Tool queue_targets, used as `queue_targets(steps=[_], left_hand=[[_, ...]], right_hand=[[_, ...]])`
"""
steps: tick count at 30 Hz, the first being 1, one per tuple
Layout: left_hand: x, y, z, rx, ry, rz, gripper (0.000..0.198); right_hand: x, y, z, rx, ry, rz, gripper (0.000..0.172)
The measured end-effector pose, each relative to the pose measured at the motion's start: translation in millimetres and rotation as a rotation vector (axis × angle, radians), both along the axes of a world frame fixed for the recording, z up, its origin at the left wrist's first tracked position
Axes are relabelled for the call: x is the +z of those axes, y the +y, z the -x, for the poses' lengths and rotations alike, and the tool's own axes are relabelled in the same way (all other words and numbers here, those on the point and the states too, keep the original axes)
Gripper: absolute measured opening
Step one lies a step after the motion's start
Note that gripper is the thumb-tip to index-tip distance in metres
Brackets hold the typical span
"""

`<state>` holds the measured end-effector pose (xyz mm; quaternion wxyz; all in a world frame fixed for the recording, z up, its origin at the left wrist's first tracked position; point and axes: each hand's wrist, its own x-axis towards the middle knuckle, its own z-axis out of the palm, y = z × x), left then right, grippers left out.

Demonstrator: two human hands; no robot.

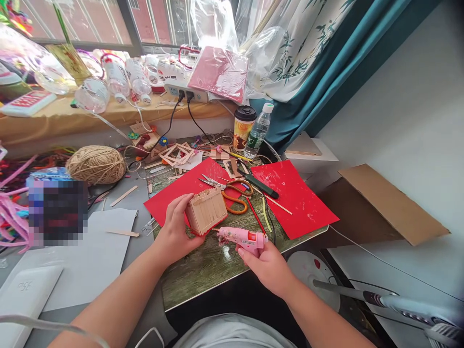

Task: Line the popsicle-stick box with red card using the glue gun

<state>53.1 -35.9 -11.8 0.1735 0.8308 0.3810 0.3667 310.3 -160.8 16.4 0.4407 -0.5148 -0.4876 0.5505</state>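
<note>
My left hand (176, 237) holds a small box made of wooden craft sticks (208, 212), tilted, with a bit of red along its lower edge. A pink hot glue gun (242, 237) is in my right hand (270, 266), its nozzle pointing left at the box's lower right edge; whether the tip touches is unclear. Orange-handled scissors (237, 197) lie just behind the box. Red sheets (297, 198) rest on the dark wood-patterned table (203, 282), one of them partly behind the box. A dark green cutter (263, 186) lies between them.
Behind are a patterned cup (242, 128), a water bottle (259, 130) and loose stick pieces (177, 154). To the left are a twine ball (96, 164), white paper (97, 261) and a white power bank (31, 302). A cardboard piece (393, 203) stands at right.
</note>
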Motion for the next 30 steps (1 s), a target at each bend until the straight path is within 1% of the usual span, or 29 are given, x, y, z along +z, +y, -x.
queue_targets(steps=[7,14,17,22,30], left_hand=[[1.5,-1.2,0.9,0.003,0.016,0.016,0.113],[3.7,-2.1,1.8,-0.001,0.047,0.056,0.119],[4.3,-2.5,1.6,0.001,0.047,0.058,0.117],[4.5,-2.9,1.7,-0.007,0.047,0.054,0.113],[3.5,-3.0,2.6,-0.022,0.042,0.034,0.116]], right_hand=[[4.6,3.3,8.4,0.094,0.082,-0.050,0.040],[4.1,3.5,6.4,0.080,0.014,-0.049,0.041],[2.7,3.0,5.0,0.063,-0.016,-0.042,0.042],[4.3,3.0,4.1,0.078,-0.016,-0.024,0.043],[8.0,4.0,3.9,0.098,-0.001,0.004,0.042]])
